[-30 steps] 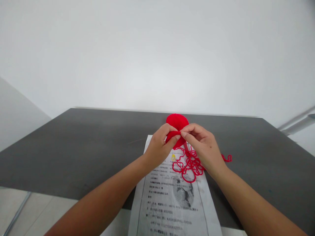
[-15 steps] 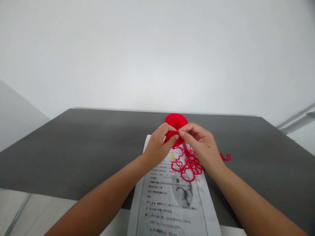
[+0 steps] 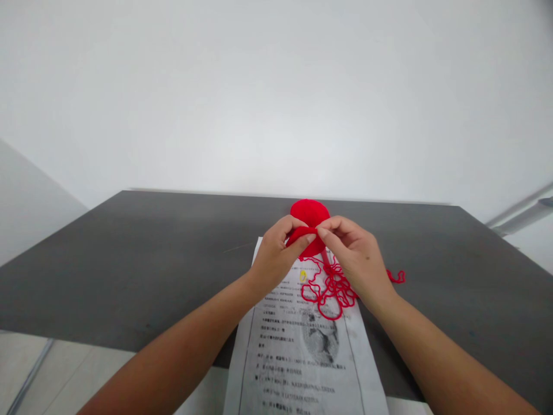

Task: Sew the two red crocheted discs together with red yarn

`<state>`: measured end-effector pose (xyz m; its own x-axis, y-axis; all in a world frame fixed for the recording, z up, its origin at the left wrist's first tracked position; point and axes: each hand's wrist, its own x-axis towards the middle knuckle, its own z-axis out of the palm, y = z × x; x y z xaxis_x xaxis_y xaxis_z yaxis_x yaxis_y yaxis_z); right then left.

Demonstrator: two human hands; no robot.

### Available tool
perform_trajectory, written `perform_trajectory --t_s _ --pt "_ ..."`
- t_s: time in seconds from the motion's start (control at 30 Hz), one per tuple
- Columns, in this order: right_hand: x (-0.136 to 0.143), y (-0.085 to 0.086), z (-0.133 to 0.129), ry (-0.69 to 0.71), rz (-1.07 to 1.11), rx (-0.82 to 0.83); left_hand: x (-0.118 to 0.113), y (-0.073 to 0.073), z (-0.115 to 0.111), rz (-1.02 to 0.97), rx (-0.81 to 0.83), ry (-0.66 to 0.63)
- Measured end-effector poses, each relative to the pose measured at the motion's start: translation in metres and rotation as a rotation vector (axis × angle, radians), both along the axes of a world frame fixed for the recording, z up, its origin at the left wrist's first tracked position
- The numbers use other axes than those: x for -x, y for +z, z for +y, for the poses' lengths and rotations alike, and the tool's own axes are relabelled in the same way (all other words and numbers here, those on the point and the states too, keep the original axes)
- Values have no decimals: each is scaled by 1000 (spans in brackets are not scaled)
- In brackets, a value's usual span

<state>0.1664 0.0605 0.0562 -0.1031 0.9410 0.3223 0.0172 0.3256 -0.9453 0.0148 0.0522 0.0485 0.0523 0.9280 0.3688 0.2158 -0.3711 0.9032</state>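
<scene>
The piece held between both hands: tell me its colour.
The held piece is red wherever it shows; the head view shows it best.

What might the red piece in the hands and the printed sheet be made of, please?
The red piece looks like soft, matt yarn, judging by its fold; fibre unclear. The printed sheet seems matt paper: thin, whitish, without glare.

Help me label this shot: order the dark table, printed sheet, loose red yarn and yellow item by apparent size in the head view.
Largest to smallest:
1. dark table
2. printed sheet
3. loose red yarn
4. yellow item
</scene>
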Motion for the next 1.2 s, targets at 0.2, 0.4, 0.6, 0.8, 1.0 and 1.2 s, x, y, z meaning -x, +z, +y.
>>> perform_trajectory --t_s 0.2,0.4,0.6,0.8,1.0,1.2 --pt "-1 1 -1 29 2 -35 1 1 -1 -26 -26 -21" --pt "-2 0 -1 31 8 -59 1 3 -2 -17 -39 -20" --pt "-2 2 0 31 -2 -74 1 3 -2 1 -42 -11" --pt "-2 2 0 24 -10 -72 1 2 -2 3 -61 -26" --pt "-2 1 -1 26 -32 -61 2 1 -1 27 -68 -17" --pt "-3 0 -1 43 -46 -61 1 1 -1 33 -71 -6"
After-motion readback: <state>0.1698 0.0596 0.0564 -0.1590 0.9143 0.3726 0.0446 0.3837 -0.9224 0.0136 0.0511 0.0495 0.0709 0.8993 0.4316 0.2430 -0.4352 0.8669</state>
